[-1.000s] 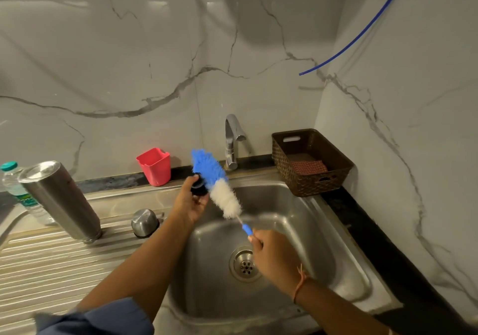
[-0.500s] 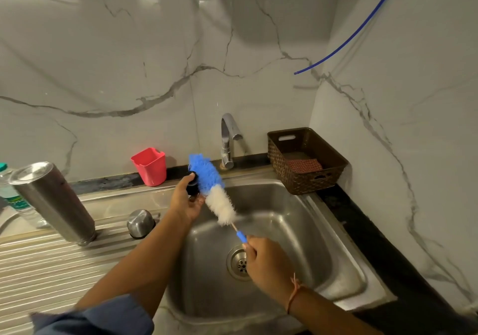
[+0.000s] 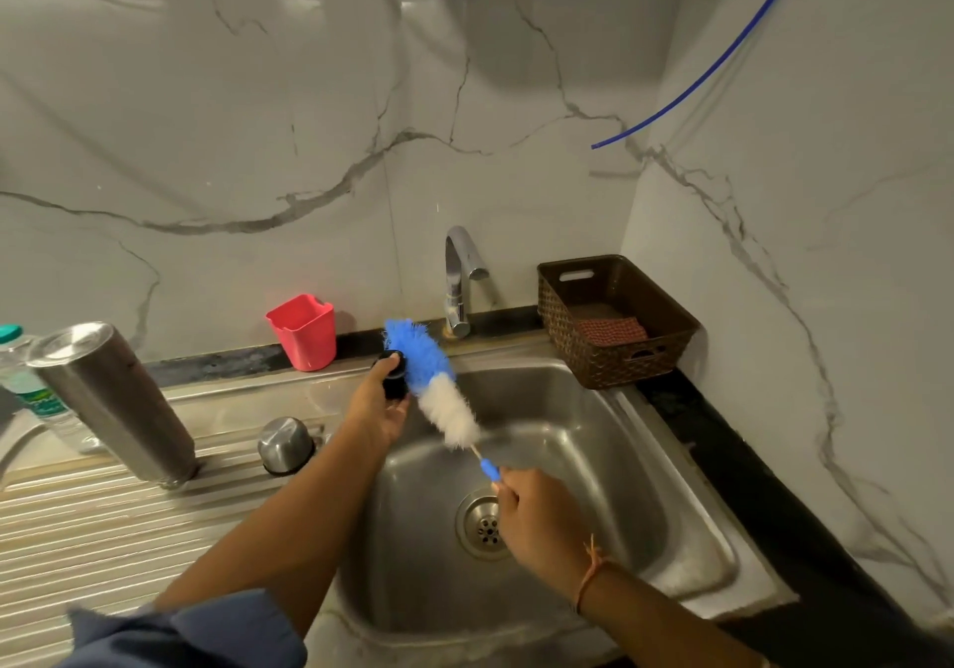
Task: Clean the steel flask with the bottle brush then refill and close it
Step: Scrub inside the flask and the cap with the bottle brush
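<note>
Steel flask (image 3: 111,399): standing on the ribbed drainboard (image 3: 77,523) left of the basin, flat steel end uppermost, untouched and well apart from both hands; whether the mouth faces down cannot be told. Head view, taken left to right. Plastic water bottle (image 3: 26,389) with teal cap: just behind the flask, partly hidden by it. Domed steel cap (image 3: 285,444): resting on the drainboard between flask and basin, close beside the left forearm. Left hand (image 3: 374,409): raised over the rear left corner of the sink (image 3: 671,487), fingers curled round a small black stopper (image 3: 393,376), thumb laid on its top. Bottle brush (image 3: 433,389): slanted above the basin, blue bristles at the upper end against the stopper, white bristles below, thin stem leading down to a blue handle (image 3: 490,470). Right hand (image 3: 537,523): above the drain (image 3: 482,523), fingertips bunched together and pinching the low end of the handle; orange thread (image 3: 588,569) tied at the wrist. Blue sleeve (image 3: 206,631): bunched on the left arm at the bottom edge. Red plastic cup (image 3: 304,332): on the ledge behind the sink, left of the tap (image 3: 459,280). Brown woven basket (image 3: 614,363): on the counter at the rear right of the basin, holding a red checked cloth (image 3: 611,329). Blue tube (image 3: 722,58): slanting down across the right wall, loose end before the marble
</note>
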Motion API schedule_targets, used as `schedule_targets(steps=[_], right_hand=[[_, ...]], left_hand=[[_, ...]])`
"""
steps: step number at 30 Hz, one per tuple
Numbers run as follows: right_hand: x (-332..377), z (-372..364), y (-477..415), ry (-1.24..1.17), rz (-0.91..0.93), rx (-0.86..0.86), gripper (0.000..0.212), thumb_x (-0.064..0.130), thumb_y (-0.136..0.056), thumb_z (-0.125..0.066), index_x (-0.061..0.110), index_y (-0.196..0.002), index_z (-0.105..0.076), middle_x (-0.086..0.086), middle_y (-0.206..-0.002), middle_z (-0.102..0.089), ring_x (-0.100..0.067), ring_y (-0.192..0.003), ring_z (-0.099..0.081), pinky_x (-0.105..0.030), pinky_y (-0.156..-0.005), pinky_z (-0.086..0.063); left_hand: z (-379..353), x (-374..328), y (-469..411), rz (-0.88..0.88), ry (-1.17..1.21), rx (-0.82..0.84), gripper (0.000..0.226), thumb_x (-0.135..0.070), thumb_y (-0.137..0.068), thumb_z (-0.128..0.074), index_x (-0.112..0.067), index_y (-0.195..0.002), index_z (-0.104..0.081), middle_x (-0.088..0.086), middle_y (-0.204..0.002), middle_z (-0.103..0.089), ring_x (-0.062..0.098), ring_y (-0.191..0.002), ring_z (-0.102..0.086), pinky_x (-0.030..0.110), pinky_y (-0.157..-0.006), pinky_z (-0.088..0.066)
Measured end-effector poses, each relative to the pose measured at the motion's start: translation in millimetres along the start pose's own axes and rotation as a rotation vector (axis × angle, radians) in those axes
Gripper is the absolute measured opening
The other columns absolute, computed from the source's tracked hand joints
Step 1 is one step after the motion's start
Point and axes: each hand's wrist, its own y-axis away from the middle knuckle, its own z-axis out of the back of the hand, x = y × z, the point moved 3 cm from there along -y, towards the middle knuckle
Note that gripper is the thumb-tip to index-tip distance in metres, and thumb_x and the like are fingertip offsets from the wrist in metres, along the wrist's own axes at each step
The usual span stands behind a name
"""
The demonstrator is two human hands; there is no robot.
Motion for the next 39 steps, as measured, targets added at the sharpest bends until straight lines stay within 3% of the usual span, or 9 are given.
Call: schedule_targets(steps=[3, 7, 12, 14, 18, 23, 31, 36, 39], right_hand=[[0.0, 15.3, -27.3, -0.032, -0.034, -0.02, 0.028, 0.023, -0.097, -0.042, 0.011, -0.078, -0.059, -0.006, -0.077, -0.061, -0.02, -0.069, -0.045, -0.025, -0.05, -0.026], [4.7, 22.9, -40.2, -0.027, -0.023, -0.011, 0.041, 0.02, -0.097, -0.041, 0.02, -0.057, -0.032, 0.007, -0.057, -0.038, -0.019, -0.061, -0.04, -0.028, -0.052, -0.024], [4.6, -1.2, 0.7, -0.025, -0.012, 0.029, 0.025, 0.026, -0.098, -0.041, 0.017, -0.085, -0.06, -0.006, -0.087, -0.066, -0.018, -0.068, -0.05, -0.021, -0.052, -0.027], [4.9, -3.1, 2.4, -0.032, -0.039, 0.039, 0.027, 0.027, -0.098, -0.041, 0.012, -0.099, -0.064, -0.007, -0.095, -0.068, -0.02, -0.074, -0.055, -0.022, -0.059, -0.031], [-0.9, 14.8, -28.7, -0.064, -0.073, 0.011, 0.038, 0.022, -0.097, -0.043, 0.02, -0.059, -0.04, 0.005, -0.06, -0.044, -0.015, -0.059, -0.039, -0.02, -0.046, -0.021], [2.0, 19.8, -36.9, -0.056, -0.04, -0.025, 0.041, 0.02, -0.096, -0.043, 0.02, -0.057, -0.032, 0.005, -0.057, -0.037, -0.019, -0.06, -0.04, -0.028, -0.049, -0.02], [8.5, -11.5, 9.7, 0.0, -0.041, 0.005, 0.034, 0.03, -0.099, -0.037, 0.019, -0.124, -0.057, -0.005, -0.113, -0.066, -0.023, -0.104, -0.061, -0.027, -0.077, -0.044], [5.5, 11.1, -23.1, 0.053, -0.083, -0.086, 0.033, 0.027, -0.1, -0.034, 0.016, -0.121, -0.056, -0.008, -0.113, -0.065, -0.025, -0.104, -0.059, -0.028, -0.076, -0.044], [5.7, 16.0, -23.2, 0.078, -0.05, -0.108, 0.033, 0.027, -0.101, -0.033, 0.018, -0.125, -0.053, -0.006, -0.115, -0.064, -0.024, -0.105, -0.059, -0.03, -0.079, -0.045]], left_hand=[[-1.9, 23.4, 10.3, 0.12, -0.198, -0.003, 0.022, -0.029, -0.085, -0.066, -0.012, -0.097, -0.059, -0.001, -0.074, -0.065, 0.009, -0.064, -0.051, 0.018, -0.057, -0.042], [-12.5, 27.6, 11.3, 0.126, -0.067, 0.075, 0.025, -0.019, -0.088, -0.062, -0.009, -0.111, -0.057, 0.005, -0.086, -0.064, 0.013, -0.066, -0.063, 0.017, -0.05, -0.051], [-4.3, -0.6, 3.8, -0.02, 0.128, -0.009, 0.013, -0.015, -0.091, -0.06, -0.003, -0.096, -0.056, 0.013, -0.11, -0.059, 0.022, -0.081, -0.062, 0.034, -0.087, -0.052], [1.2, 2.0, 3.9, -0.002, 0.016, -0.035, 0.019, -0.022, -0.09, -0.061, -0.006, -0.097, -0.057, 0.009, -0.1, -0.061, 0.018, -0.077, -0.06, 0.029, -0.076, -0.052], [-1.1, 27.6, 8.5, 0.105, -0.212, 0.02, 0.033, -0.028, -0.085, -0.066, -0.01, -0.112, -0.058, 0.003, -0.085, -0.065, 0.008, -0.061, -0.059, 0.016, -0.051, -0.044], [-11.4, 28.5, 13.3, 0.092, -0.056, 0.092, 0.031, -0.013, -0.09, -0.06, -0.002, -0.117, -0.053, 0.013, -0.097, -0.063, 0.021, -0.084, -0.063, 0.03, -0.082, -0.05], [0.7, 20.9, -0.9, 0.086, 0.252, -0.042, 0.045, -0.041, -0.092, -0.054, -0.01, -0.125, -0.056, 0.009, -0.101, -0.067, 0.025, -0.085, -0.065, 0.04, -0.062, -0.051], [-16.4, 42.3, 13.0, 0.211, 0.099, 0.104, 0.046, -0.051, -0.092, -0.048, -0.009, -0.109, -0.059, 0.013, -0.102, -0.065, 0.026, -0.096, -0.061, 0.04, -0.097, -0.045], [-22.4, 38.3, 15.6, 0.232, 0.09, 0.084, 0.049, -0.053, -0.09, -0.05, -0.008, -0.104, -0.06, 0.011, -0.093, -0.065, 0.023, -0.088, -0.061, 0.035, -0.091, -0.048]])
